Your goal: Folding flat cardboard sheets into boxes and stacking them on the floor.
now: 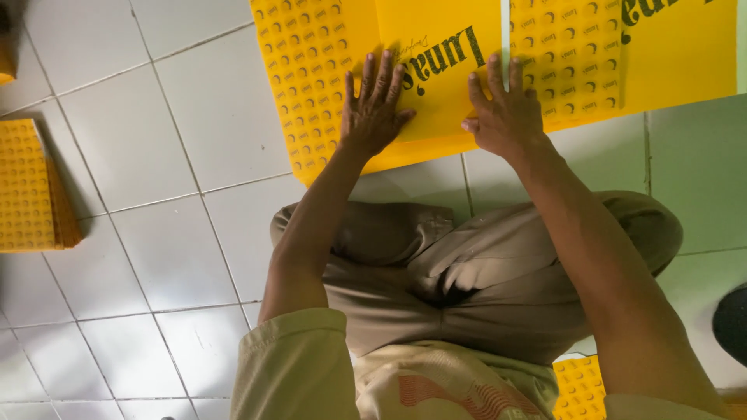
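A flat yellow printed cardboard sheet (436, 93) lies on the white tiled floor (194, 194) in front of me, with dark lettering and rows of small printed marks. My left hand (373, 109) rests palm down on its near part, fingers spread. Just to the right, my right hand (504, 113) presses flat on the same sheet near a vertical gap or fold line. Neither hand grips anything. My crossed legs in grey-brown trousers (467, 272) sit just below the sheet.
A stack of similar yellow sheets (29, 187) lies at the left edge of the floor. Another yellow piece (580, 385) shows by my right leg at the bottom. A dark object (731, 323) is at the right edge.
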